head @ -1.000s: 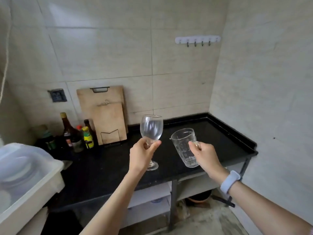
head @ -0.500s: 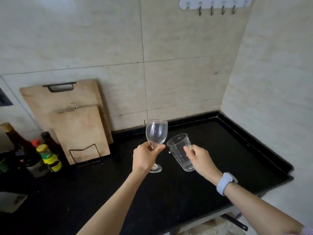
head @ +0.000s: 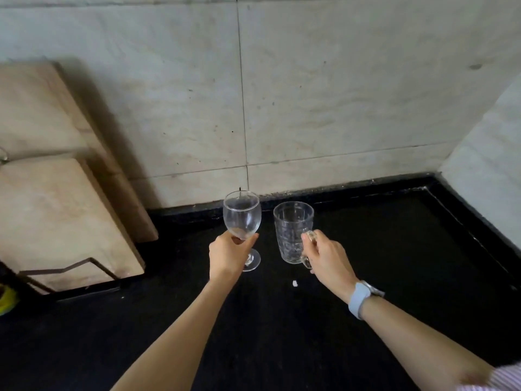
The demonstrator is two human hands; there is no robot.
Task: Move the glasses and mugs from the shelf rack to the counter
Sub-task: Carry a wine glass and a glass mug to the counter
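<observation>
My left hand grips a clear stemmed wine glass at the bottom of its bowl; the glass is upright and its foot is at or just above the black counter. My right hand holds the handle of a clear patterned glass mug, upright, right beside the wine glass and close to the counter surface. I cannot tell whether either one touches the counter. Both are near the back wall. The shelf rack is out of view.
Two wooden cutting boards lean against the tiled wall in a wire stand at the left. A small white speck lies on the counter between my arms. The counter's raised edge meets the side wall at the right. A yellow-green bottle cap peeks in at the far left.
Both hands have carried the wine glass and mug forward toward the back wall and lowered them to the counter. The mug has gone from tilted to upright. The view has closed in.
</observation>
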